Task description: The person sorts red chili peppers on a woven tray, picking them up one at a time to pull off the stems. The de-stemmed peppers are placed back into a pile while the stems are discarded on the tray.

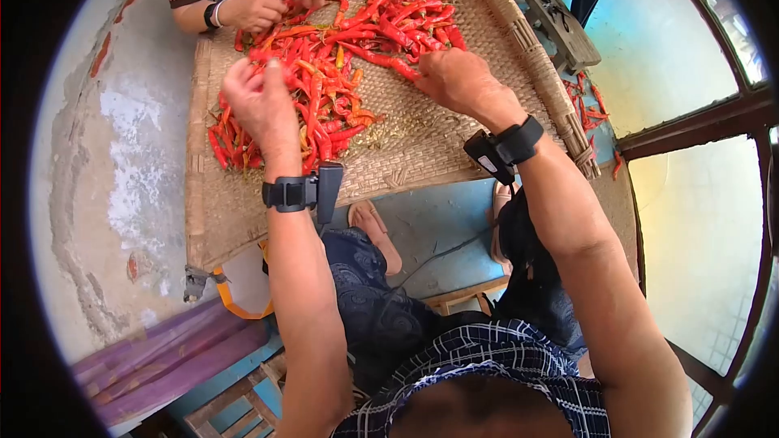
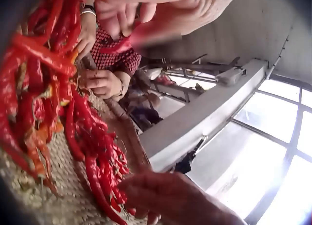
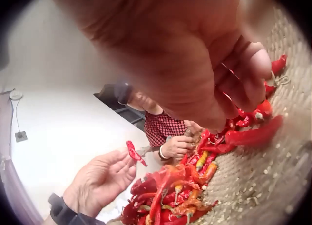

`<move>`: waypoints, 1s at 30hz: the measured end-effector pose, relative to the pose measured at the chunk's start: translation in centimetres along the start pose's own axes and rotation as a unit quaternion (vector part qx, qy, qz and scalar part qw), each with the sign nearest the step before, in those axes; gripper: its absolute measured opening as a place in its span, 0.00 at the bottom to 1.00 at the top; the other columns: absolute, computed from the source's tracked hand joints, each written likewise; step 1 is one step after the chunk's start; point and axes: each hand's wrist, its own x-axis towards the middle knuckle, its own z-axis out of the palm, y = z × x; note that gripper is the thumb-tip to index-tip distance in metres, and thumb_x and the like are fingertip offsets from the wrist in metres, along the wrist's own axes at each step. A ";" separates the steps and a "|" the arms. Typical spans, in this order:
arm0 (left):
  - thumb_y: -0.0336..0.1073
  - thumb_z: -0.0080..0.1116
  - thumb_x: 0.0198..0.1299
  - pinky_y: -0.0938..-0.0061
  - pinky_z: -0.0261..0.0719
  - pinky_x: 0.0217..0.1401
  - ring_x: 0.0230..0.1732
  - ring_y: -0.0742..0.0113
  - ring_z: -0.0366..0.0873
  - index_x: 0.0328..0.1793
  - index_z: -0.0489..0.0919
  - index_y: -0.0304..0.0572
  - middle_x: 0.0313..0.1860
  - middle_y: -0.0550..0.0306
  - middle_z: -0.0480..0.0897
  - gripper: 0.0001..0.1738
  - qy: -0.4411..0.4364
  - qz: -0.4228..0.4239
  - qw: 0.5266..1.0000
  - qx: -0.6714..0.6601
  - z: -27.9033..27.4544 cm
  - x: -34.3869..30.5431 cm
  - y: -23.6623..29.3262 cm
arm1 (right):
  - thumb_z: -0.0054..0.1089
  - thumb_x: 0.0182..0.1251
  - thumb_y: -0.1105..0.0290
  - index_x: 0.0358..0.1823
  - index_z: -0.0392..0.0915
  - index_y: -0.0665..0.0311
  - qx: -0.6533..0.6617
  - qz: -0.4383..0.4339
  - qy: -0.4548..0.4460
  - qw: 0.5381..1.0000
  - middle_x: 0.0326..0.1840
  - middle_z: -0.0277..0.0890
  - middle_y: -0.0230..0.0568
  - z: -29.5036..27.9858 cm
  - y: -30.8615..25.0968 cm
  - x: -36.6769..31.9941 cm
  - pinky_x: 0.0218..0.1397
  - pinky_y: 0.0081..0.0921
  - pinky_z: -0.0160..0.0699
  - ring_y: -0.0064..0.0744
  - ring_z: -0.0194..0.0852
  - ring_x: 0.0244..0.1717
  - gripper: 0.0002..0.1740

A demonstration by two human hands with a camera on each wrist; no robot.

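Observation:
My left hand [image 1: 264,105] is raised over the left part of a heap of red chili peppers [image 1: 324,126]. Between its thumb and fingers it pinches a small red chili pepper [image 3: 135,153], best seen in the right wrist view. My right hand [image 1: 462,81] is low at the heap's right edge, fingers curled down. Its fingertips grip the end of a long red chili pepper [image 1: 381,59] that points toward the heap; the grip itself is partly hidden behind the fingers. Some peppers are orange or yellowish, with green stems.
The peppers lie on a large woven tray [image 1: 454,138] with a raised rim [image 1: 527,40]. Across it, another person's hands [image 1: 256,12] work at the far side of the heap. A wooden stool [image 1: 564,32] and spilled peppers [image 1: 588,105] are at the right; a wall [image 1: 134,154] borders the left.

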 end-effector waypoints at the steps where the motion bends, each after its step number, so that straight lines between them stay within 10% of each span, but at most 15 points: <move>1: 0.34 0.61 0.60 0.74 0.76 0.50 0.45 0.68 0.76 0.58 0.69 0.32 0.48 0.50 0.77 0.22 -0.002 -0.001 1.000 -0.002 -0.2 -0.2 -0.1 | 0.59 0.59 0.56 0.35 0.78 0.62 -0.009 -0.001 -0.020 1.000 0.32 0.80 0.49 0.6 -0.1 0.0 0.42 0.43 0.79 0.50 0.80 0.38 0.15; 13: 0.38 0.57 0.64 0.77 0.77 0.44 0.38 0.71 0.78 0.54 0.74 0.34 0.40 0.56 0.80 0.17 -0.327 -0.036 0.944 -0.032 3.5 -4.3 1.3 | 0.58 0.55 0.65 0.35 0.78 0.65 -0.030 -0.008 -0.027 0.999 0.29 0.80 0.51 -0.1 -1.1 0.4 0.39 0.42 0.79 0.50 0.81 0.34 0.11; 18: 0.39 0.55 0.66 0.85 0.71 0.30 0.29 0.80 0.73 0.50 0.76 0.39 0.35 0.61 0.80 0.13 -0.426 -0.263 0.842 -0.201 3.8 -4.6 1.9 | 0.59 0.52 0.68 0.32 0.79 0.65 0.237 -0.126 0.072 0.961 0.27 0.78 0.54 -0.9 -2.1 -1.1 0.37 0.41 0.78 0.52 0.80 0.32 0.09; 20: 0.38 0.55 0.66 0.87 0.70 0.28 0.28 0.82 0.72 0.49 0.76 0.41 0.34 0.63 0.80 0.11 -0.414 -0.222 0.858 -0.207 3.7 -4.3 2.4 | 0.59 0.55 0.68 0.33 0.80 0.65 0.227 -0.124 0.076 0.963 0.26 0.78 0.52 -1.3 -1.6 -1.0 0.37 0.40 0.78 0.51 0.80 0.32 0.09; 26: 0.34 0.57 0.63 0.78 0.79 0.41 0.38 0.72 0.77 0.55 0.72 0.33 0.42 0.53 0.79 0.18 -0.022 -0.043 0.983 -0.178 0.2 0.6 0.0 | 0.61 0.59 0.64 0.39 0.80 0.65 0.102 0.007 0.224 0.969 0.31 0.79 0.52 0.7 4.0 1.8 0.38 0.40 0.78 0.49 0.80 0.35 0.12; 30: 0.30 0.55 0.64 0.74 0.75 0.55 0.52 0.68 0.74 0.63 0.66 0.33 0.53 0.50 0.75 0.23 0.130 -0.106 0.982 -0.091 -1.2 1.4 1.1 | 0.62 0.57 0.64 0.44 0.79 0.63 -0.007 0.064 0.205 0.977 0.34 0.78 0.54 1.7 4.4 2.8 0.42 0.41 0.78 0.48 0.80 0.39 0.15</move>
